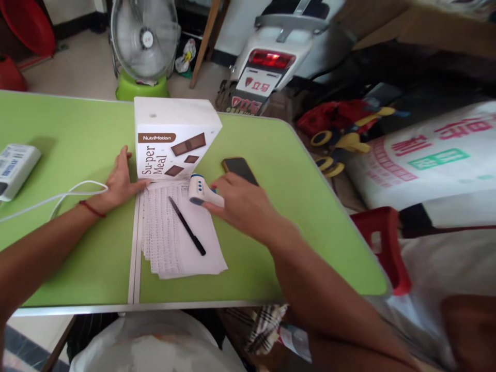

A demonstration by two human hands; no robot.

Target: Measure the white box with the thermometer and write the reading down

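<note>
The right hand (242, 202) is resting on the green surface (77, 139), its fingers curled around the grip of a white infrared thermometer (200, 190) with a blue tip and buttons, pinching it from the side. The thermometer is lying on the upper right corner of a stack of printed sheets (170, 243), just in front of a white Super Meal box (172, 139). The left hand (118, 181) is lying flat with its fingers pressed together, the fingertips touching the box's lower left edge and the stack's top corner. A red string is circling that wrist. 1 black pen (187, 226) is lying diagonally across the sheets, apart from both hands. A dark phone (239, 168) is sitting face up just beyond the right hand's knuckles. A white cable (65, 195) is looping near the left wrist, and a white adapter box (15, 168) is sitting at the surface's left edge. A fan (144, 41) and a scooter (279, 57) are standing on the floor beyond.
</note>
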